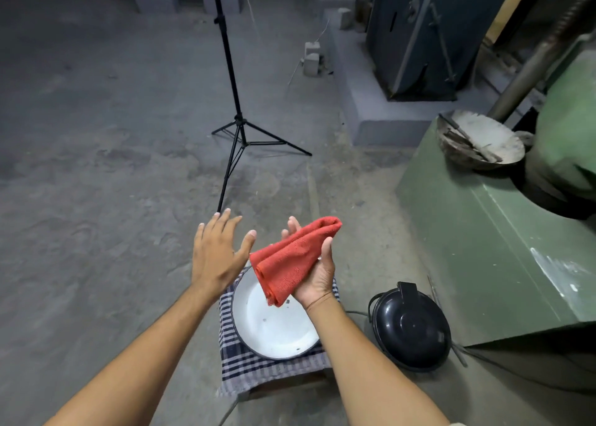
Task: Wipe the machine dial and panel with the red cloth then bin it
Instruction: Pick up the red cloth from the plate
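A folded red cloth lies across the palm of my right hand, thumb pressing its right edge, held above a white enamel basin. Just left of the cloth, my left hand hovers with fingers spread, palm down and holding nothing; its thumb nearly touches the cloth's left corner. The green machine stands to the right; its dial and panel are not in sight. A black lidded bin sits on the floor between the basin and the machine.
The basin rests on a checked cloth over a low stand. A black tripod stands ahead on the concrete floor. A dirty bowl with tools sits on the machine. A blue-grey machine on a concrete plinth is behind.
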{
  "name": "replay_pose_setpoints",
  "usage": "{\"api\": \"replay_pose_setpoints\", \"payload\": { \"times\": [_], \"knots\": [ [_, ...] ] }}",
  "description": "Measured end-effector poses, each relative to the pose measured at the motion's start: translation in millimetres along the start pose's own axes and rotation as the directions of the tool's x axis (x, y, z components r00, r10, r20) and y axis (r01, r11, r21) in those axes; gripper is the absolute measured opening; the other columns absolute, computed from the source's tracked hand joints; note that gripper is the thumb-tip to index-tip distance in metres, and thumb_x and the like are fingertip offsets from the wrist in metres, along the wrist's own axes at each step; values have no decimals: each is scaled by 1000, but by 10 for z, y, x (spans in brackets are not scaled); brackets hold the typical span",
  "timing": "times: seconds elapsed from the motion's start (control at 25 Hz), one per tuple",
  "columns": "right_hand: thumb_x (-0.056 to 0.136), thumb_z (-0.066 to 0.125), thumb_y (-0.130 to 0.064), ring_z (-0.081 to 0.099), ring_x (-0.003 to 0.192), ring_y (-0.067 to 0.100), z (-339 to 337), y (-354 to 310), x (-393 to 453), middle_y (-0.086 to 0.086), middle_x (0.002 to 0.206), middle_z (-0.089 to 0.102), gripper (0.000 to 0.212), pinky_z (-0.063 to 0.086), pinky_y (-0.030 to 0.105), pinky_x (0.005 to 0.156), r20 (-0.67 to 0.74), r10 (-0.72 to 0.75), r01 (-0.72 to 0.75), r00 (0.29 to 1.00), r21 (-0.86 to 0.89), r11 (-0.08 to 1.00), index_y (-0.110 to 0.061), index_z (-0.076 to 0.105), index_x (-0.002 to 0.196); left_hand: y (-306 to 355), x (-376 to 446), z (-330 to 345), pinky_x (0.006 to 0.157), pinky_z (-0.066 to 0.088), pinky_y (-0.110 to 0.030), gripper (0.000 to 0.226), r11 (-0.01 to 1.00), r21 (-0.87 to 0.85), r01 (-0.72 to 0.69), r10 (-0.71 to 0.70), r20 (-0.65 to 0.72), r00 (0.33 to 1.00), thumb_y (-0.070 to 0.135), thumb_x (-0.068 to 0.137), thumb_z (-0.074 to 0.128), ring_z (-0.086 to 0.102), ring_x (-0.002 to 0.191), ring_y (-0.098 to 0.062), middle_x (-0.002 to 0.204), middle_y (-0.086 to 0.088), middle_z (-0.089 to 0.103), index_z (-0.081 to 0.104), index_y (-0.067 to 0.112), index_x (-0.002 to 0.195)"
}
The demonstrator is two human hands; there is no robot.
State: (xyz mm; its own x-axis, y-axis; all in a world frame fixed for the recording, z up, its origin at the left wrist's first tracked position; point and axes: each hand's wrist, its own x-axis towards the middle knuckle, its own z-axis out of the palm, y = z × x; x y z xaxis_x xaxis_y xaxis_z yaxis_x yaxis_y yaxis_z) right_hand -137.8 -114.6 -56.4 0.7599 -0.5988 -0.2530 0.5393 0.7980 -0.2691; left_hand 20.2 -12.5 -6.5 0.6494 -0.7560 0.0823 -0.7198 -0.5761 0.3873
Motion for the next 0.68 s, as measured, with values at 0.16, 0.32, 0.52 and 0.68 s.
{"api": "replay_pose_setpoints", "payload": {
  "times": [0.16,0.32,0.52,0.68],
  "knots": [
    [56,107,-30,64,67,3,135,-362,-250,-7,122,78,92,54,22,66,40,7,-10,999,88,996,-20,69,140,252,97,-281,131,18,-50,68,1000,-9,-23,22,-44,999,61,96,40,36,157,-27,164,-8,49,64,18,143],
    [66,95,-12,75,101,15,406,-732,-612,6,143,70,61,60,36,84,71,-132,132,989,10,991,-24,79,124,697,131,-493,130,21,-51,67,995,6,-98,98,-64,993,60,96,42,40,155,-28,159,-9,55,68,17,140],
    [82,80,-10,35,158,42,574,-1429,-1137,25,170,34,92,41,56,123,210,-315,327,926,-27,945,-18,37,163,1627,92,-724,130,23,-51,67,970,-39,-239,235,-81,969,60,95,43,40,155,-30,158,-10,56,69,16,138],
    [87,79,-13,30,160,38,674,-2128,-1763,27,171,29,97,36,54,127,248,-413,426,876,2,905,-16,25,168,2517,-46,-887,131,19,-49,73,925,-36,-378,374,-82,924,64,94,38,36,157,-29,162,-9,52,64,18,144]
  ]
}}
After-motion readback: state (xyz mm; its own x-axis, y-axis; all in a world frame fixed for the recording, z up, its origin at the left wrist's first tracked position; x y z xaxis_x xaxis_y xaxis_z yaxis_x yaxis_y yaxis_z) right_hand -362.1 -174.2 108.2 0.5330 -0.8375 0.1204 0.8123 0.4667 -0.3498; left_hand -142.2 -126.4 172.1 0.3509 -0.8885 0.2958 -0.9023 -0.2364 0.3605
